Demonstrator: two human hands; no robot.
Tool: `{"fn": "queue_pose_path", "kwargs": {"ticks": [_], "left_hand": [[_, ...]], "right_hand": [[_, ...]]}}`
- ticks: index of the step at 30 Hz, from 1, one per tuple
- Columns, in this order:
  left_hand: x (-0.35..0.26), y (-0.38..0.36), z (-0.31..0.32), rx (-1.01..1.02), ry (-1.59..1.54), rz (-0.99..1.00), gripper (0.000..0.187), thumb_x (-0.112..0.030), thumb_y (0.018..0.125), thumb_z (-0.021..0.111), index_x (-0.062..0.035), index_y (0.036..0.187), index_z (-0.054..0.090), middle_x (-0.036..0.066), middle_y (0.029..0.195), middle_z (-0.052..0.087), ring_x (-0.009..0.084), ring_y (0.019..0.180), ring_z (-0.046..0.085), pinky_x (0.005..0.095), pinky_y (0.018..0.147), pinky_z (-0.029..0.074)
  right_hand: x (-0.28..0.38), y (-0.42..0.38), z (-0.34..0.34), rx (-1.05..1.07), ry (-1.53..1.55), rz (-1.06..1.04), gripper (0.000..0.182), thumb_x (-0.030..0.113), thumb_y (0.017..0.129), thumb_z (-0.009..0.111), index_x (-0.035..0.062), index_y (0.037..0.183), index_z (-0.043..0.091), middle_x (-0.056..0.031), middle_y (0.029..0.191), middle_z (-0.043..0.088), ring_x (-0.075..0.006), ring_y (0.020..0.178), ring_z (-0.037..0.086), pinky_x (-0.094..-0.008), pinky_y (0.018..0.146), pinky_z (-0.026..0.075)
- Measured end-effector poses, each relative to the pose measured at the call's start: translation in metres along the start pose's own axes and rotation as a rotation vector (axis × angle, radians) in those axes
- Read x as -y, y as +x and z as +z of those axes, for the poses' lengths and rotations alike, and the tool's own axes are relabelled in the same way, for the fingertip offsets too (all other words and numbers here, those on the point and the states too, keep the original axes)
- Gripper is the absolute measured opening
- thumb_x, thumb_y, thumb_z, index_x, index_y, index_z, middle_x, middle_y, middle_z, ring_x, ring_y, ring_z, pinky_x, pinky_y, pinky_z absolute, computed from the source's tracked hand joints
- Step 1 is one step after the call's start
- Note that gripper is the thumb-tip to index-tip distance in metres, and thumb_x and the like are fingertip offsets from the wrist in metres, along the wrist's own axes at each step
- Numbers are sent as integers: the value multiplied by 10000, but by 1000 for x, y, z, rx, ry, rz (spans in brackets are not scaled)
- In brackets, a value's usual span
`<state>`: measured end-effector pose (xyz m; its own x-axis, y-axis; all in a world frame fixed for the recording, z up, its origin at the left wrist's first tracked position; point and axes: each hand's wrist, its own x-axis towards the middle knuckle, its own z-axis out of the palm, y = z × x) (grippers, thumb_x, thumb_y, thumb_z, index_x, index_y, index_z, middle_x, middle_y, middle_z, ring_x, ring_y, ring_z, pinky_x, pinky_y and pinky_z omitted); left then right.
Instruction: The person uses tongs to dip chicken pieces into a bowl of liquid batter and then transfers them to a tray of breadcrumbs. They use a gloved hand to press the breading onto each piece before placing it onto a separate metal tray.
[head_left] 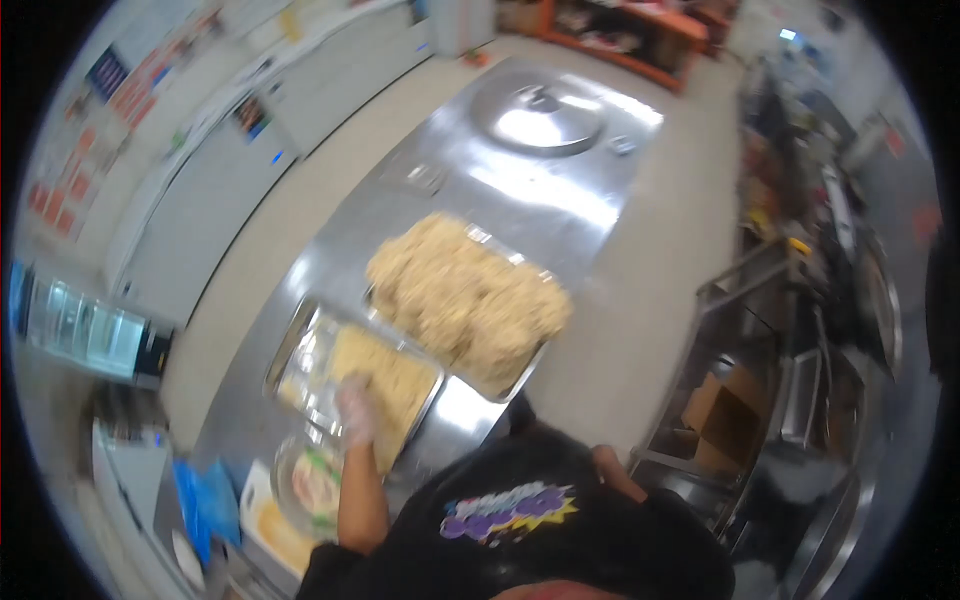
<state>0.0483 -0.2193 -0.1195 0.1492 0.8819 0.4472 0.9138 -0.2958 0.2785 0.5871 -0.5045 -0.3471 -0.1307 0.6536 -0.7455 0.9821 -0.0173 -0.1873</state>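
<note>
My left hand (357,408), in a clear glove, reaches over a metal tray (283,352). A flat layer of pale yellow food (398,385) covers much of this tray. The fingertips are right at the food and look blurred, so I cannot tell how far they are closed. Behind it, a second metal tray (503,393) carries a big heap of lumpy, pale yellow, dough-like food (460,295). On my right side a bare piece of forearm (618,474) shows past the black shirt. My right hand is hidden.
A round bowl (283,478) stands by a white board (257,500) and a blue plastic bag (207,505). A large round lid (540,112) lies at the far end of the steel table (345,235). Right of me, an open cardboard box (727,415) sits among metal racks.
</note>
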Motion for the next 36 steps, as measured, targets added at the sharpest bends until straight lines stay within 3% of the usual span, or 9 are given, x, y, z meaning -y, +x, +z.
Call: {"fn": "queue_pose_path", "kwargs": {"ticks": [3, 9, 14, 18, 20, 23, 26, 34, 36], "left_hand": [[16, 10, 10, 145, -319, -118, 137, -72, 832, 605, -44, 906, 717, 164, 738, 617, 333, 723, 624, 436, 666, 499], [51, 23, 13, 221, 83, -263, 173, -177, 937, 639, -34, 929, 738, 220, 833, 708, 398, 800, 680, 466, 714, 524], [36, 49, -8, 418, 255, -358, 248, -253, 904, 699, -30, 1001, 743, 228, 961, 743, 430, 920, 699, 478, 841, 549], [57, 50, -7, 433, -117, -458, 502, -326, 812, 775, -34, 1215, 710, 219, 1161, 739, 398, 1107, 695, 492, 970, 539], [64, 50, -4, 488, 1, -328, 537, -311, 787, 776, -50, 1253, 713, 222, 1255, 709, 404, 1178, 667, 497, 1020, 527], [11, 91, -52, 882, 153, -419, 519, -408, 777, 771, -40, 1142, 738, 245, 1130, 740, 406, 1106, 694, 510, 927, 551], [25, 77, -41, 689, 68, -323, 534, -410, 806, 794, -75, 1215, 716, 200, 1159, 742, 386, 1084, 698, 484, 929, 539], [18, 71, -57, 714, 32, -392, 450, -350, 837, 818, -88, 1188, 713, 170, 1070, 746, 349, 1018, 706, 445, 928, 550], [13, 70, -66, 583, -284, -623, 367, -287, 859, 808, -74, 1140, 707, 167, 1017, 742, 330, 969, 709, 435, 890, 552]], "right_hand": [[21, -17, -39, 142, 51, 21, 239, 153, 897, 708, 69, 1116, 752, -115, 1029, 777, -255, 859, 758, -394, 719, 631], [21, -1, -47, 38, 508, 238, 268, 133, 929, 676, 62, 1180, 739, -120, 1044, 778, -244, 875, 765, -377, 711, 636], [26, -7, -57, -21, 103, 34, 297, 136, 906, 657, 84, 1185, 744, -86, 1034, 786, -239, 873, 773, -388, 729, 628], [30, -16, -73, 128, -38, 28, 276, 159, 909, 663, 113, 1166, 756, -69, 1014, 788, -217, 917, 770, -382, 780, 616], [-34, 106, 91, 213, -114, -116, 190, 197, 871, 728, 106, 1025, 793, -88, 965, 786, -233, 848, 766, -388, 734, 609], [-39, 86, 83, 82, -164, -48, 293, 281, 745, 865, 85, 951, 791, -138, 978, 774, -296, 935, 754, -427, 816, 606], [-27, 34, 19, -243, 68, -20, 310, 307, 782, 799, 63, 974, 788, -176, 977, 763, -366, 960, 745, -455, 864, 599], [0, 5, -42, -248, 545, -74, 347, 305, 822, 725, 0, 980, 771, -208, 976, 760, -382, 929, 749, -453, 815, 591], [8, 3, -59, -233, 597, -74, 359, 304, 832, 706, -16, 982, 767, -216, 976, 760, -386, 922, 750, -453, 803, 589]]}}
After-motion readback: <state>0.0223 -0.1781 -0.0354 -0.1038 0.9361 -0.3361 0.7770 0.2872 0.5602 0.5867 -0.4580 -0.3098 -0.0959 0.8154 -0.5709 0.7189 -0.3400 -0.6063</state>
